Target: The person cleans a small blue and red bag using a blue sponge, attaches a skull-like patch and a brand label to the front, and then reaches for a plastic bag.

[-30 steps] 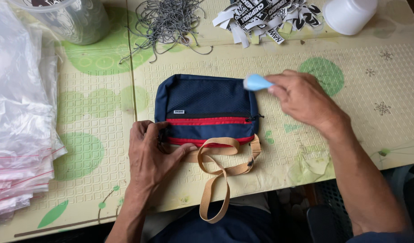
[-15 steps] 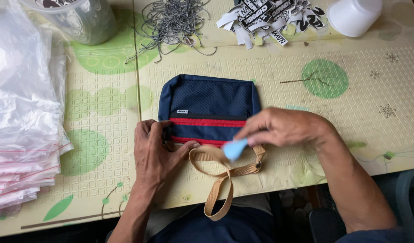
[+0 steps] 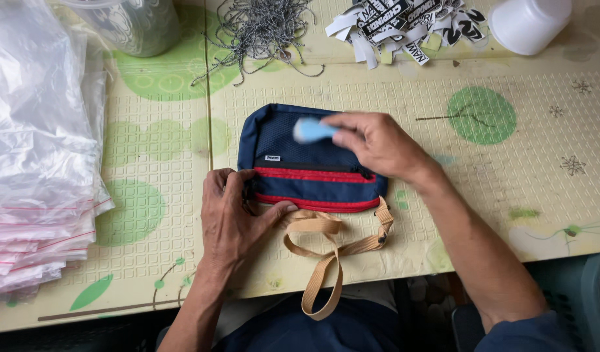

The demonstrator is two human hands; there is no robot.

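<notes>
Now, at frame centre, the pouch [image 3: 300, 163] is pinned flat by the left hand [image 3: 231, 218]; a blue brush [image 3: 310, 129], gripped by the right hand [image 3: 378, 145], is laid on its upper mesh, so wiping seems underway.

Light-blue tool [image 3: 308, 129] motion-blurred; pouch [image 3: 293, 156] right part under right hand [image 3: 378, 145]; plastic bags [image 3: 33, 150] cut by left edge

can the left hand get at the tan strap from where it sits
Probably yes. The left hand presses the pouch's lower left corner, and the tan strap lies on the mat just beside its thumb with nothing covering it.
</notes>
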